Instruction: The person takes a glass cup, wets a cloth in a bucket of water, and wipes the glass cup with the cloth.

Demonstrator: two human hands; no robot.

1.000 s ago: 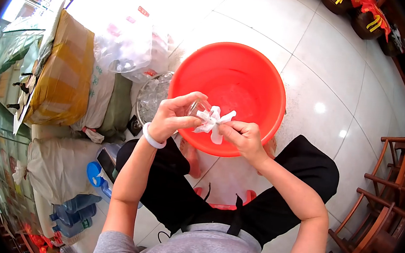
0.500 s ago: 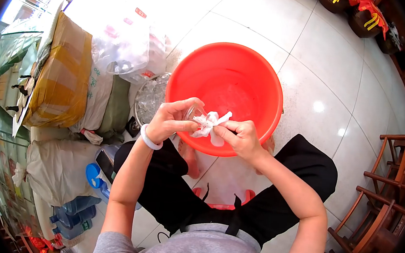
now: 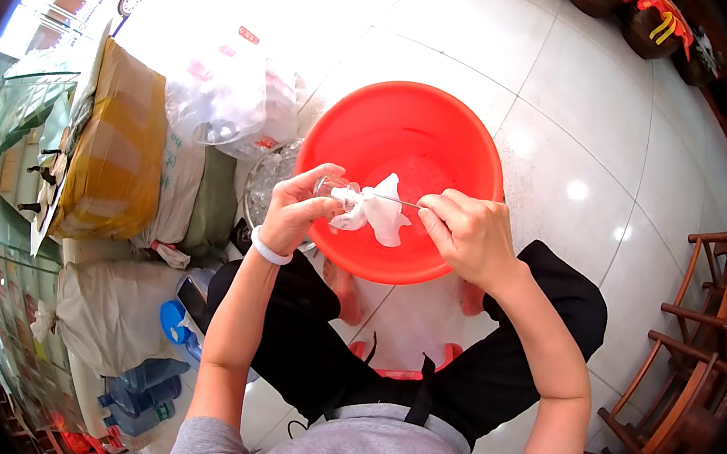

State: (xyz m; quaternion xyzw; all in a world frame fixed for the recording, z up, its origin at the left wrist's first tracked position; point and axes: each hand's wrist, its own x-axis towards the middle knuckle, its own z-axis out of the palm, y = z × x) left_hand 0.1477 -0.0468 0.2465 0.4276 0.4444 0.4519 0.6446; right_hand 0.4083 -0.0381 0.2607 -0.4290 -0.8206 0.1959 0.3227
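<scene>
Over the red basin (image 3: 409, 118), my left hand (image 3: 297, 207) grips a small clear glass (image 3: 329, 188) between thumb and fingers. A crumpled white tissue (image 3: 386, 216) sticks out of the glass's mouth, its loose ends spread out. My right hand (image 3: 472, 236) is closed on a thin stick (image 3: 401, 201), whose far end runs into the tissue. The part of the stick inside the tissue is hidden. A white band circles my left wrist.
A bowl of clear glassware (image 3: 271, 185) stands left of the basin, beside clear plastic bags (image 3: 226, 109). Further left are a taped cardboard box (image 3: 118, 142), sacks (image 3: 114, 312) and blue plastic bottles (image 3: 139, 400). Wooden stools (image 3: 689, 346) stand at the right, jars (image 3: 649, 31) at the upper right.
My right hand has moved back to the right from the tissue, and the thin stick now shows between them. My left hand has shifted slightly left with the glass.
</scene>
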